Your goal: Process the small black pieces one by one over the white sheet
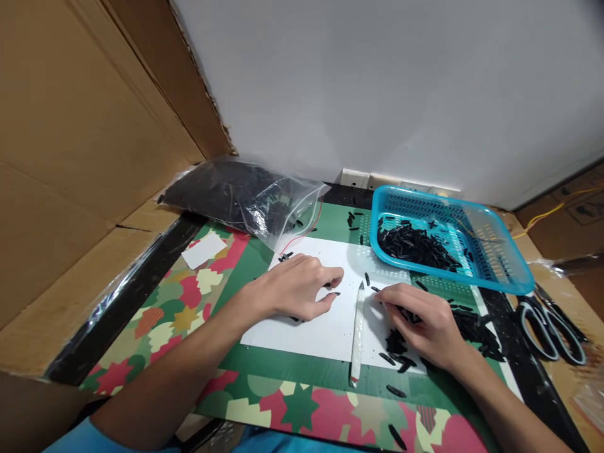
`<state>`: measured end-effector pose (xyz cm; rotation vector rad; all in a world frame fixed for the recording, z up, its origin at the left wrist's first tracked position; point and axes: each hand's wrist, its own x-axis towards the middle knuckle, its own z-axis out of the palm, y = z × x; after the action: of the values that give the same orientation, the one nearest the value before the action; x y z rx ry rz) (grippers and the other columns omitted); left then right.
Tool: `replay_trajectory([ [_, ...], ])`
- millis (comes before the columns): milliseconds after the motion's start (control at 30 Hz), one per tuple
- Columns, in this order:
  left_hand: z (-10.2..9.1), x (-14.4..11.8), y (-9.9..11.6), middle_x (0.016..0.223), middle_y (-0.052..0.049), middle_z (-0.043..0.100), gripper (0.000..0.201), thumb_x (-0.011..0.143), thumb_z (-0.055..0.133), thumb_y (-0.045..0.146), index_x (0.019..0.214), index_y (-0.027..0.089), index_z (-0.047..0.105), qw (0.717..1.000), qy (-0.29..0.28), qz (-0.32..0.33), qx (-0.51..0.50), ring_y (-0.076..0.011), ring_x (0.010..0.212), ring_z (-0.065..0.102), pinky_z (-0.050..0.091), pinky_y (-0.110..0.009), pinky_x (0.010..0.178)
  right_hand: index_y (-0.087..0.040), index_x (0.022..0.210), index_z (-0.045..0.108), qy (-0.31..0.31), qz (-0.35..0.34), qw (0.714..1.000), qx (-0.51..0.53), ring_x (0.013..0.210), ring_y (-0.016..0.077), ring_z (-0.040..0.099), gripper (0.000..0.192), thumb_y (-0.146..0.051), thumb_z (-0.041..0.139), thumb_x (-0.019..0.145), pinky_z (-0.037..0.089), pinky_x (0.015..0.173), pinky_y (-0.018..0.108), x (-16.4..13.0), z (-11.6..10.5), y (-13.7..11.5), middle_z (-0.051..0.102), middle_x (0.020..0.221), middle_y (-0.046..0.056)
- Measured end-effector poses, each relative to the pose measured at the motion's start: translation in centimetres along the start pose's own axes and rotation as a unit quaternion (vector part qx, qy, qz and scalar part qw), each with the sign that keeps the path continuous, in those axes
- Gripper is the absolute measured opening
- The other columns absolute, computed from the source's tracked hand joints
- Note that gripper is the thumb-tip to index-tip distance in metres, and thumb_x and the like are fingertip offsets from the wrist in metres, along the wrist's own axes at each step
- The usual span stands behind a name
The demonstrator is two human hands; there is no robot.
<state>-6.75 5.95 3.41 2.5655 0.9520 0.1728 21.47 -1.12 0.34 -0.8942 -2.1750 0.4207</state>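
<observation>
My left hand (302, 286) rests over the white paper (302, 340), thumb and index finger apart, other fingers curled under. A small dark bit shows at its thumb tip; the palm is hidden. My right hand (427, 321) has its fingertips pinched together, with a small slim black piece (375, 289) at their tips. Between the hands lies a white pen-shaped tool (357, 340) with a dark pointed tip. Loose black pieces (396, 343) are scattered beneath and around my right hand. A few more black pieces (285, 257) lie just behind my left hand.
A blue plastic basket (523, 277) holding many black pieces stands at the back right. Black-handled scissors (550, 327) lie beside it. A clear bag (226, 195) of dark material sits back left, near a white card (204, 250). Cardboard (85, 157) walls the left side.
</observation>
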Motion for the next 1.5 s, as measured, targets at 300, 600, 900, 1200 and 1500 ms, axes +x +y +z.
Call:
replay_trajectory([
  [300,-1.0,0.1,-1.1,0.056,0.008,0.04,0.012,0.082,0.064,0.019,0.091,0.021,0.072,0.982,-0.001,-0.025,-0.185,-0.0116,0.052,0.036,0.026,-0.028,0.056,-0.021,0.101,0.075,0.054,0.092,0.994,0.022,0.082,0.0177,0.081,0.017,-0.012,0.06,0.101,0.062,0.076,0.025,0.3,-0.5,0.5,0.083,0.092,0.003],
  [600,-1.0,0.5,0.5,0.051,0.011,0.022,0.02,0.094,0.057,0.037,0.087,0.019,0.063,0.649,0.09,-0.122,-0.746,-0.0077,0.043,0.012,0.014,-0.019,0.039,-0.021,0.107,0.072,0.087,0.039,0.995,-0.009,0.074,0.0167,0.077,0.021,-0.006,0.059,0.1,0.061,0.068,0.026,0.0,-1.1,0.7,0.08,0.087,0.005],
  [900,2.3,1.6,4.8,0.063,0.007,0.03,0.021,0.103,0.046,0.029,0.1,0.015,0.061,0.356,0.015,-0.213,-0.91,-0.0086,0.046,0.023,0.021,-0.014,0.035,-0.011,0.118,0.078,0.007,-0.249,0.953,-0.172,0.098,0.0234,0.076,0.025,-0.014,0.059,0.102,0.064,0.09,0.037,1.7,1.2,-4.0,0.083,0.105,0.012],
  [1200,5.0,1.1,6.1,0.101,-0.01,0.07,0.028,0.097,0.06,0.029,0.117,0.012,0.069,0.28,-0.014,-0.194,-0.94,-0.0198,0.098,0.071,0.057,-0.029,0.092,-0.009,0.11,0.081,0.009,-0.246,0.945,-0.217,0.105,0.0245,0.073,0.035,-0.013,0.047,0.103,0.056,0.093,0.037,1.6,2.3,-4.4,0.083,0.108,0.011],
  [1500,4.8,0.9,6.0,0.132,-0.018,0.073,0.047,0.1,0.054,0.035,0.139,0.012,0.065,0.308,-0.026,-0.163,-0.937,-0.0231,0.114,0.072,0.053,-0.032,0.097,-0.014,0.113,0.077,0.023,-0.146,0.965,-0.216,0.097,0.0233,0.074,0.014,-0.016,0.068,0.102,0.052,0.081,0.037,0.8,1.9,-3.0,0.085,0.104,0.009],
])
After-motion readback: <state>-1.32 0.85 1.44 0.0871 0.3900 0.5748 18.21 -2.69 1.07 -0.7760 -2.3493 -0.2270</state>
